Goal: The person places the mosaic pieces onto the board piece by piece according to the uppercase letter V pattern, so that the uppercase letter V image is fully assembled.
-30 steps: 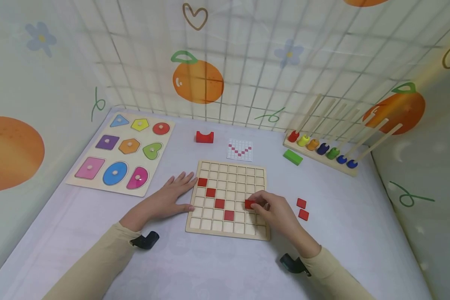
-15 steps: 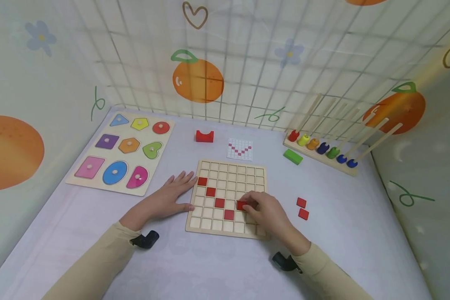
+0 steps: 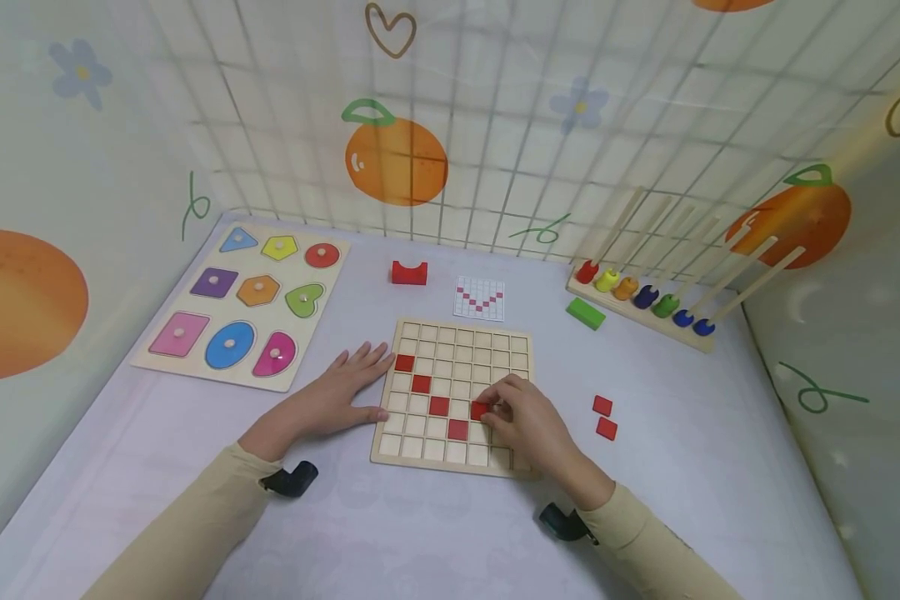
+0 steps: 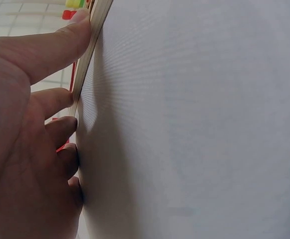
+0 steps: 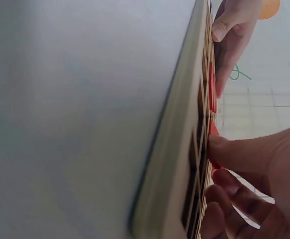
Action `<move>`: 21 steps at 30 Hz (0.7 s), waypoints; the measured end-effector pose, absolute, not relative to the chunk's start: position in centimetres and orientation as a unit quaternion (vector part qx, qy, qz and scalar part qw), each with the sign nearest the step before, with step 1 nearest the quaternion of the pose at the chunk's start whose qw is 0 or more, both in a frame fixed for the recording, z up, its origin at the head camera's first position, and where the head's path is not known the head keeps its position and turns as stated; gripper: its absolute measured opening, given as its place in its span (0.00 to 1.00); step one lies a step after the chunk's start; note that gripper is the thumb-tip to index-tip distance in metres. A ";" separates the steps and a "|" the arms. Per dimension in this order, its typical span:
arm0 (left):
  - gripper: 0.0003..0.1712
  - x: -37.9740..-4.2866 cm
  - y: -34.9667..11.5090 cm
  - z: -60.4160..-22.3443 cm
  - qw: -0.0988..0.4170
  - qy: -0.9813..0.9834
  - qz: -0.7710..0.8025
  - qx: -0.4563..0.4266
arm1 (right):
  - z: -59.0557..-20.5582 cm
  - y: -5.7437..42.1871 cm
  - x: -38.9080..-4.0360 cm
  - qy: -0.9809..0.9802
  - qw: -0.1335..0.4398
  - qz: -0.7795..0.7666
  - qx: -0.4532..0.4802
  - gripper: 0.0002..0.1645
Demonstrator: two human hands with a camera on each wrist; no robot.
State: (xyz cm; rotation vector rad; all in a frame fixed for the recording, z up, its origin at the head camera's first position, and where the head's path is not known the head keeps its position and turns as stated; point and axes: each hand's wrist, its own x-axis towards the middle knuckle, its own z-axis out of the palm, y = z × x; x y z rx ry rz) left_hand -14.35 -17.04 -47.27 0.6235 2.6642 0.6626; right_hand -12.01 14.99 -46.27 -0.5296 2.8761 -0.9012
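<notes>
A wooden grid board (image 3: 412, 460) lies in the middle of the table, with several red square tiles (image 3: 439, 406) set in a diagonal line of its cells. My right hand (image 3: 528, 423) pinches another red tile (image 3: 479, 411) between thumb and fingers, low over a cell up and to the right of the lowest set tile. In the right wrist view that tile (image 5: 214, 144) is at the grid's surface under the thumb. My left hand (image 3: 337, 398) rests with spread fingers on the table, thumb and fingertips touching the board's left edge; the left wrist view shows the same contact.
Two loose red tiles (image 3: 607, 428) lie right of the board. A pattern card (image 3: 480, 299), a red block (image 3: 409, 273) and a green block (image 3: 586, 314) lie behind it. A shape puzzle (image 3: 253, 377) is at left, a peg stand (image 3: 637, 308) at back right.
My right hand has moved left across the board with the pinched tile, from a cell farther right to one nearer the diagonal line. The left hand has stayed in place.
</notes>
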 end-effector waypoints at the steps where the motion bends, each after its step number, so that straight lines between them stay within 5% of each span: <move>1: 0.54 -14.3 -17.0 -47.3 0.161 0.934 0.233 0.220 | -46.3 15.0 -12.0 0.939 0.037 -0.293 -0.177 0.12; 21: 0.53 -14.3 -17.0 -47.2 0.156 0.932 0.244 0.220 | -46.5 15.2 -11.9 0.938 0.024 -0.277 -0.204 0.12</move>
